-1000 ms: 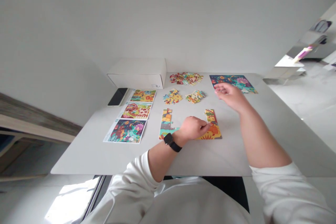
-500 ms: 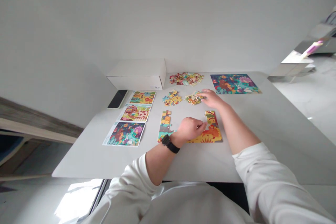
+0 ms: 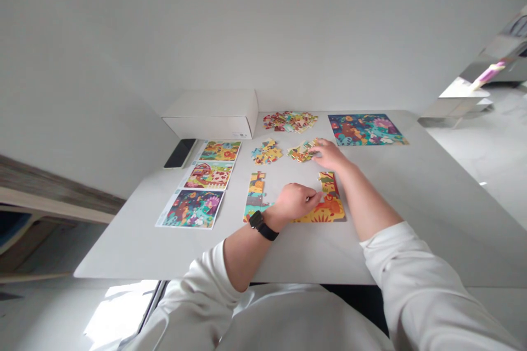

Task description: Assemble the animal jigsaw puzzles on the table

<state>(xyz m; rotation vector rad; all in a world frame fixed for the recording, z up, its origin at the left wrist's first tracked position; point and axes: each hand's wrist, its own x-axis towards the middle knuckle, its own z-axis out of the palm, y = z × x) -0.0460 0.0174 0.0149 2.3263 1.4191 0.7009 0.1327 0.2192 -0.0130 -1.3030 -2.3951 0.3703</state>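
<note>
1. Small pile of loose puzzle pieces (image 3: 302, 152): mid-table, just beyond the partly built puzzle. Judged light, thin card, stiff but bendable at the tabs; each piece is best pinched by its edges or slid free along the top.
2. Right hand (image 3: 331, 154): fingers stretched forward, tips touching the near side of that pile. Whether they pinch a piece cannot be told.
3. Partly built puzzle (image 3: 329, 207): orange and yellow, flat in front of the person, with an upright strip (image 3: 255, 194) of joined pieces at its left end.
4. Left hand (image 3: 298, 200): fingers curled into a loose fist, resting on the partly built puzzle; black watch (image 3: 262, 225) on the wrist.
5. Second small pile (image 3: 267, 152) just left of the first; larger heap (image 3: 290, 121) beyond both.
6. Finished puzzle (image 3: 364, 129): far right, dark blue.
7. Three picture cards (image 3: 208, 175) in a column at left; black phone (image 3: 179, 153) and white box (image 3: 212, 115) behind them.
8. Table (image 3: 370, 252): pale grey, smooth, matt; pieces should slide easily on it.
9. Room: plain white wall behind, pale floor at right.
</note>
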